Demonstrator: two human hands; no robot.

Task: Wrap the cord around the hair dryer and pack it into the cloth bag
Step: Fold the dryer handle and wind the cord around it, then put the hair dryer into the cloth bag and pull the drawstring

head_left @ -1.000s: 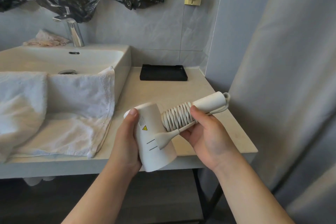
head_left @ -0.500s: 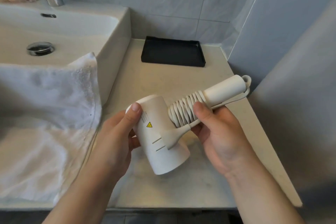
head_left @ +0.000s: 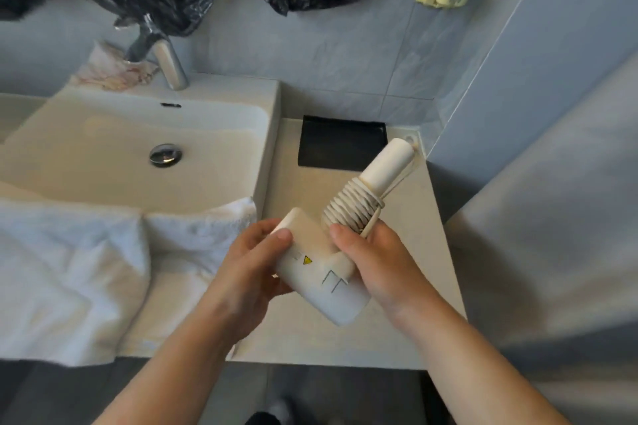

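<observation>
The white plastic hair dryer (head_left: 317, 290) is held above the beige stone counter (head_left: 303, 342), handle tilted up and away. The left hand (head_left: 248, 269) grips the barrel's rear end; the right hand (head_left: 379, 269) curls round the handle base, hiding the lowest turns of the off-white cord (head_left: 348, 210) coiled there. Its plug (head_left: 340, 264) is half covered and blurred

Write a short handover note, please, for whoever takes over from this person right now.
Left hand: grips the barrel of the white plastic hair dryer.
Right hand: grips the handle base, the plug lying beside its palm.
The dryer is held above the beige counter.
Done: white cord coiled round the handle.
Left: secure the plug, then pack the dryer into the cloth bag, which is not in view.
</observation>
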